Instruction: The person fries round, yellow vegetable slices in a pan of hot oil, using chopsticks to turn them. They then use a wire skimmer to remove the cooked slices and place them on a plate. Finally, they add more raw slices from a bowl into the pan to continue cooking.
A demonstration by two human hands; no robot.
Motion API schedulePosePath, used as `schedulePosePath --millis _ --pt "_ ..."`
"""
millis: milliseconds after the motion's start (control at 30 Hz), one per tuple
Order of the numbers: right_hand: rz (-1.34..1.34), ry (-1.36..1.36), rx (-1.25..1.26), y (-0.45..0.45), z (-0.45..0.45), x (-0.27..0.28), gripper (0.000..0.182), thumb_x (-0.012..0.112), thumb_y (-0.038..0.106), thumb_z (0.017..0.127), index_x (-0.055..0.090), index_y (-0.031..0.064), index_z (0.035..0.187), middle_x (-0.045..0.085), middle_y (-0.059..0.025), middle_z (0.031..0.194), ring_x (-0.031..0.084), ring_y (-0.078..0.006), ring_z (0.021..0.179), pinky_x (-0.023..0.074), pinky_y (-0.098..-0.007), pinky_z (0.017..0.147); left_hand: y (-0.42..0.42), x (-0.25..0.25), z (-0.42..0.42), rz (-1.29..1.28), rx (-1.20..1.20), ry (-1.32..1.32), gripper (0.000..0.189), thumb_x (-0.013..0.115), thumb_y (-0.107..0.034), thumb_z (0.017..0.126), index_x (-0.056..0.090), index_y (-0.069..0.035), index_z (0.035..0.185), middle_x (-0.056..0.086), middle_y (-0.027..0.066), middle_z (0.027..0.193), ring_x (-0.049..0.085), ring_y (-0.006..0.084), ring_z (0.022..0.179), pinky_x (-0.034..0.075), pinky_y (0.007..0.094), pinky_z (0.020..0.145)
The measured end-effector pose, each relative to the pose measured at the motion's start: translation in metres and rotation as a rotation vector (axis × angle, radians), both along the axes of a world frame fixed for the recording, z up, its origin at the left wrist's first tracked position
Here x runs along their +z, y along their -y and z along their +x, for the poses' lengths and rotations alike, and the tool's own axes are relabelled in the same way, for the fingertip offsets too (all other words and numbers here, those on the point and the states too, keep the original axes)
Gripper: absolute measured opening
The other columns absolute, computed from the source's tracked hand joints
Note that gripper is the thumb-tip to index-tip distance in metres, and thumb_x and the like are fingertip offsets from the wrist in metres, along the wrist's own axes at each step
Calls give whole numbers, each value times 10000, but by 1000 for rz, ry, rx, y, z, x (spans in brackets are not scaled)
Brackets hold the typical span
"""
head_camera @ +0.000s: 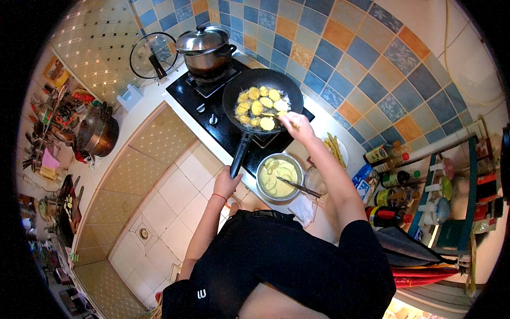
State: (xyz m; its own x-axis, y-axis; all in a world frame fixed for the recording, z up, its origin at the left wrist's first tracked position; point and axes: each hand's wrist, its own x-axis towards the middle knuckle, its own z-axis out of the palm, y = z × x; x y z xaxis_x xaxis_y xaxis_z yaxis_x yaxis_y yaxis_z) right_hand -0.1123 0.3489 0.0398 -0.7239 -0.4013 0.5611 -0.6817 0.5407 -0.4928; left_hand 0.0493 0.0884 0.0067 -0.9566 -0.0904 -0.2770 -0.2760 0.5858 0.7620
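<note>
My left hand [227, 182] grips the black handle [241, 155] of a frying pan [263, 77], which rests on the black gas stove. Several battered yellow slices [256, 107] lie in bubbling oil inside it. Over the pan's right rim, my right hand [297, 127] holds chopsticks [269, 115]; their tips are among the slices. Close by the stove's front stands a metal bowl [261, 187] with pale green slices in yellow batter [285, 169]. A second pair of chopsticks [301, 187] leans in this bowl, its ends past the rim.
Behind the pan stands a lidded steel pot [207, 63] on the other burner. A glass lid [145, 54] leans at the back left. Right of the stove are a plate with long fried pieces [335, 149], a clear bowl [316, 179] and several sauce bottles [392, 197]. A wok [97, 129] sits on the left counter.
</note>
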Motion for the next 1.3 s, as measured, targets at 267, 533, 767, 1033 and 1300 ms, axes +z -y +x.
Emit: schedulePosePath --millis 267,533,767,1033,1300 --pt "-1020 800 -399 -10 -26 -12 395 439 333 925 580 -35 893 622 -159 849 649 -221 708 549 -278 624 1 -1 0 16 -1 29 324 640 -262 761 478 3 853 566 153 608 581 252 477 474 356 460" --pt "-801 650 -409 -26 -15 -9 372 535 327 878 625 -32 903 646 -114 790 648 -160 693 512 -231 605 0 -2 -1 43 10 47 315 628 -264 770 475 -4 862 558 142 600 571 246 464 467 353 453" --pt "-557 474 -216 -7 18 -16 177 571 184 853 630 23 891 619 -25 697 560 -85 640 441 -224 597 0 -4 -2 40 -3 46 329 624 -231 783 495 7 970 538 92 595 534 174 402 437 296 362" --pt "-435 496 -345 -4 15 -26 247 548 239 850 620 6 808 601 -68 625 570 -126 590 435 -268 567 2 -11 -1 16 -5 17 329 630 -242 779 505 7 955 551 107 610 547 184 418 444 308 376" --pt "-396 529 -405 -6 16 -23 260 543 249 841 625 7 788 599 -72 615 569 -141 577 436 -269 567 -1 1 -1 7 2 46 314 633 -242 774 506 12 907 562 132 625 567 208 452 464 326 419"
